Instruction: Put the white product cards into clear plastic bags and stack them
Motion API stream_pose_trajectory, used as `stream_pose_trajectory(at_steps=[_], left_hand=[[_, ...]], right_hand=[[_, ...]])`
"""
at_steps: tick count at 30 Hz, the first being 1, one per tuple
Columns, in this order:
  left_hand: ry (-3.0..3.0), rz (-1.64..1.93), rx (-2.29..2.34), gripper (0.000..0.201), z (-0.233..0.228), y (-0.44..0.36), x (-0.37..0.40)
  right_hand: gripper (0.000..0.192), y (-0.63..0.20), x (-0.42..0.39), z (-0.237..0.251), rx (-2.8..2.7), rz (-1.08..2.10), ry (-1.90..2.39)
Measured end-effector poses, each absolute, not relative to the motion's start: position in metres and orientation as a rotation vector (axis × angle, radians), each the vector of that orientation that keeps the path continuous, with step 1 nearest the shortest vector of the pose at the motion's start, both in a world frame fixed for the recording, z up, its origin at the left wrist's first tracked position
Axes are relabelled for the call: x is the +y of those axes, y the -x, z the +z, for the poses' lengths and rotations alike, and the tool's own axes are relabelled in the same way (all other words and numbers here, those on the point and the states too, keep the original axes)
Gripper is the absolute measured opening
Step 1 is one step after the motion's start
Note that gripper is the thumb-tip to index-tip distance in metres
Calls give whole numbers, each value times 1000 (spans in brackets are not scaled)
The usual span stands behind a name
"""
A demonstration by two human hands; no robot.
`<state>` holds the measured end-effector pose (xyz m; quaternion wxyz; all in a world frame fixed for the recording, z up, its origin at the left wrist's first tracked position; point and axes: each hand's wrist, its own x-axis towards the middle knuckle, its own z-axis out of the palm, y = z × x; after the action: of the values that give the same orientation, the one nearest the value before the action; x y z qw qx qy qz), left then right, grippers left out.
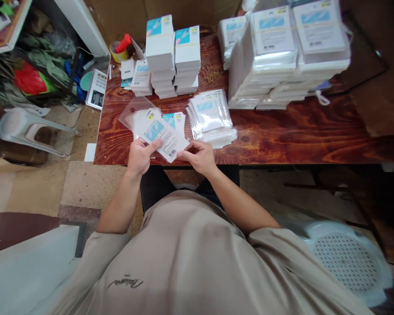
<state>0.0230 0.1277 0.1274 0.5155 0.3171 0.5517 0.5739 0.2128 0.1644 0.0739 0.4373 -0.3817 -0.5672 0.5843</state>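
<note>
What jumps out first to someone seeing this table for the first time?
Two hands at the table's near edge: the left hand and right hand hold a printed card between them. Behind stand tall white card stacks, and at the far right, big piles of clear-bagged packs on the wooden table.

White card stacks point(172, 57) on wooden table point(282, 131) — calculator point(96, 89), plastic stool point(344, 258) nearby

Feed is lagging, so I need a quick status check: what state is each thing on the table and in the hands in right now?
Printed card: held in both hands, tilted over the table edge.
Left hand: gripping the card.
Right hand: pinching the card's corner.
Clear sleeve: lying flat, partly under the card.
Loose sleeve pile: fanned, unbundled.
Card stacks: upright, neat.
</note>
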Motion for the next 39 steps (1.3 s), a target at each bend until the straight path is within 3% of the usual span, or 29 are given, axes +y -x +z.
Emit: stream_pose_trajectory(at_steps=[3,6,10,13,15,18,26,30,33,39], left_hand=[[-857,1210,1311,43,126,-30,121],[-949,1037,1340,44,127,-32,119],[-1105,952,1542,49,127,-19,130],[-1330,1152,2143,42,118,8,147],[-1409,921,2508,45,108,33,158],[-1262,593,2571,51,93,65,169],[-1269,662,2372,25,95,86,170],[-1493,470,2399,34,111,86,162],[-1612,442,2469,38,119,85,155],[-1015,1317,2080,20,114,72,159]], right_hand=[[55,-200,161,72,-1402,1019,1137],[69,-200,161,78,-1477,975,1092],[56,-221,186,84,-1514,1015,1105],[51,-248,223,78,-1515,631,1405],[48,-262,244,72,-1576,363,1637],[46,-266,252,68,-1663,94,1808],[39,-206,214,97,-2649,337,933],[27,-190,210,108,-2925,314,916],[28,-188,208,115,-3009,297,907],[32,-204,204,121,-2774,286,988]])
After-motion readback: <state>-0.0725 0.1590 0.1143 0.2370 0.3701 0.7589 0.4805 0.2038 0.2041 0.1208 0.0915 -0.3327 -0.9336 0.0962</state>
